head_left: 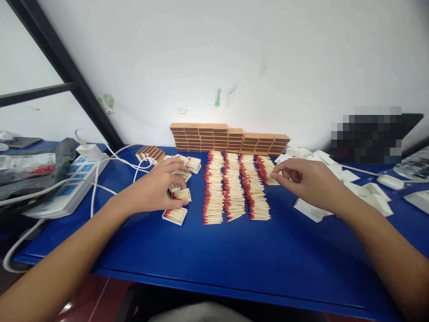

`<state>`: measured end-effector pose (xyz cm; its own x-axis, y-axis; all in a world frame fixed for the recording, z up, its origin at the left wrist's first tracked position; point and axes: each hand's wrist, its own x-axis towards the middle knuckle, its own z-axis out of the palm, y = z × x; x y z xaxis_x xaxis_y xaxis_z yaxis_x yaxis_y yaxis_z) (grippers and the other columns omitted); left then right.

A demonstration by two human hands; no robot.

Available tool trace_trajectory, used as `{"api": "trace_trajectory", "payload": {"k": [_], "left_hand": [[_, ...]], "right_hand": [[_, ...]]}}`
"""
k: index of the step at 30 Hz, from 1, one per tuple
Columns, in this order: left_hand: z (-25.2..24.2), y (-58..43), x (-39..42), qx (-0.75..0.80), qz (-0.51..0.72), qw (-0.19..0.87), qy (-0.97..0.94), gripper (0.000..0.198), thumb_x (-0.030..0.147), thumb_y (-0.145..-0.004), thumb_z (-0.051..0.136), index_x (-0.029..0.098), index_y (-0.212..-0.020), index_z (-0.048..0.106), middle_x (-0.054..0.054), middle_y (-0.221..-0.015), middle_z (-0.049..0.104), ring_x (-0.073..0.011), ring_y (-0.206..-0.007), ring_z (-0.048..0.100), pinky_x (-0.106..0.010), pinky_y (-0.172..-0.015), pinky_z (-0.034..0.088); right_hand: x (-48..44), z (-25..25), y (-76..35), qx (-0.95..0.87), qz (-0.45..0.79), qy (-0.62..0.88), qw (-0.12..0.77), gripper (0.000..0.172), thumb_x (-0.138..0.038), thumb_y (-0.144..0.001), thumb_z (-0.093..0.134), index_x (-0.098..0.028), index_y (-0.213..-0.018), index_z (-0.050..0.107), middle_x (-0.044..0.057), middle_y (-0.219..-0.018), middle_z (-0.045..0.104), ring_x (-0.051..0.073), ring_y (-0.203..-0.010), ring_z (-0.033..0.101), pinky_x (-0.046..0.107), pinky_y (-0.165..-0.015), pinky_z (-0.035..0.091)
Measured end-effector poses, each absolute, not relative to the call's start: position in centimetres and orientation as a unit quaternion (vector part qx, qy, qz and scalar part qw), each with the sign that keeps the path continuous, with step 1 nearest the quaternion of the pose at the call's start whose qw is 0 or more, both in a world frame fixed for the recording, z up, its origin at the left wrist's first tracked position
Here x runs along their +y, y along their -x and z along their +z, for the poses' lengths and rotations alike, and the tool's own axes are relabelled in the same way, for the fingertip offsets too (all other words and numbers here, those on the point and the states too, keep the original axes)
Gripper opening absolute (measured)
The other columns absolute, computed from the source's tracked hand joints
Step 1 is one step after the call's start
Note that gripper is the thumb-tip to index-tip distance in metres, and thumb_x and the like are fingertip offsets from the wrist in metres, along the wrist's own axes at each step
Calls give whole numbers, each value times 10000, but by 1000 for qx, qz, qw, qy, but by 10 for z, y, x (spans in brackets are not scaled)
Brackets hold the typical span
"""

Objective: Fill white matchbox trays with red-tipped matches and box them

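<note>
My left hand [159,183] arches over a group of white matchbox trays filled with red-tipped matches, its fingers apart. Between thumb and index finger shows one filled tray [181,195]; whether they touch it I cannot tell. Just below the thumb lies another filled tray [174,215]. My right hand [298,179] has thumb and index finger pinched together at the stick ends of the short, rightmost row of matches [266,170]. What sits in the pinch is too small to make out. To the left run three longer match rows [233,190], red heads facing left.
Stacked brown matchboxes [201,138] line the wall, with more boxes [150,154] at the left. Empty white trays [310,210] are heaped around my right forearm. White cables and a power strip [72,183] occupy the left side. A dark object [368,138] stands back right.
</note>
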<state>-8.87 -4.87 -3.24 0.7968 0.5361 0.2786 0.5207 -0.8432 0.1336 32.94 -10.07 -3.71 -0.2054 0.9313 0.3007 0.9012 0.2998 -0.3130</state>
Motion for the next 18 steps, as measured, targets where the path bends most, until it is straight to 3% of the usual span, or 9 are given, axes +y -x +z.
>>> {"api": "trace_trajectory", "payload": {"k": [5, 11, 14, 18], "left_hand": [[-34, 83, -50, 264, 173, 38, -948, 218, 439, -834, 822, 230, -873, 774, -99, -1329, 707, -341, -1388, 575, -588, -1279, 371], [-42, 81, -47, 271, 179, 39, -945, 290, 460, -853, 821, 233, -1031, 797, -112, -1388, 685, -344, -1421, 543, -599, -1282, 372], [-40, 84, -47, 276, 164, 36, -946, 299, 487, -832, 835, 236, -992, 809, -114, -1377, 686, -370, -1431, 526, -627, -1270, 372], [-35, 85, -47, 268, 162, 31, -949, 206, 431, -870, 807, 234, -922, 781, -88, -1392, 681, -337, -1423, 538, -587, -1285, 350]], "right_hand": [[-100, -39, -330, -775, 33, 589, 226, 290, -491, -969, 568, -265, -890, 732, 39, -703, 664, 204, -619, 572, 363, -612, 430], [-100, -40, -327, -778, 37, 584, 228, 289, -482, -972, 573, -254, -878, 724, 34, -700, 648, 199, -624, 565, 361, -626, 440], [-101, -39, -327, -778, 42, 582, 234, 312, -505, -970, 574, -249, -868, 722, 37, -699, 648, 199, -630, 566, 359, -627, 446], [-102, -37, -325, -777, 47, 579, 241, 327, -526, -985, 570, -259, -872, 721, 35, -706, 656, 201, -628, 572, 356, -620, 444]]}}
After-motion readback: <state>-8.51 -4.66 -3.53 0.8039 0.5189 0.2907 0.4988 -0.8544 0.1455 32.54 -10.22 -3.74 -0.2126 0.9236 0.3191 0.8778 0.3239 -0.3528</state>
